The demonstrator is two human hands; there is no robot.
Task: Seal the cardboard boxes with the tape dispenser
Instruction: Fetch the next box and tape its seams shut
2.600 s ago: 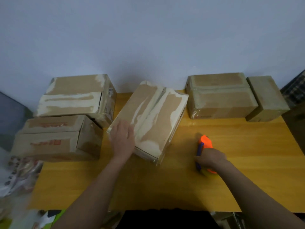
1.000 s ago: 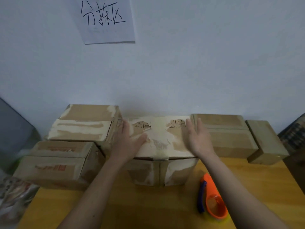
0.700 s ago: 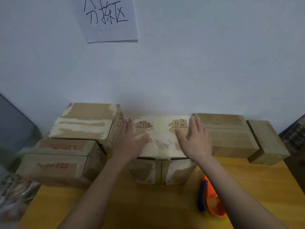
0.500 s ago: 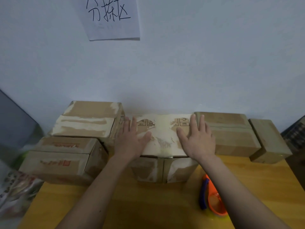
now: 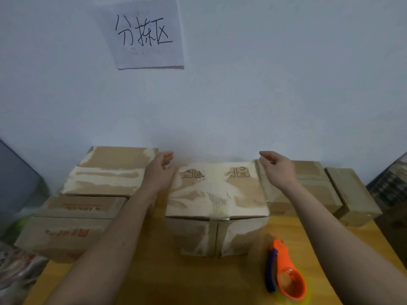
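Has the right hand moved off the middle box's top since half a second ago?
Yes. The right hand was flat on the middle box; now it has lifted toward the box's far right corner by the wall, fingers loosely curled, holding nothing.

The yellow wooden tabletop (image 5: 231, 280) carries a worn brown cardboard box (image 5: 217, 208) at centre, two stacked-looking brown boxes (image 5: 88, 194) at left, taped boxes (image 5: 319, 190) at right, and an orange plastic tape dispenser (image 5: 286, 274) near the front.
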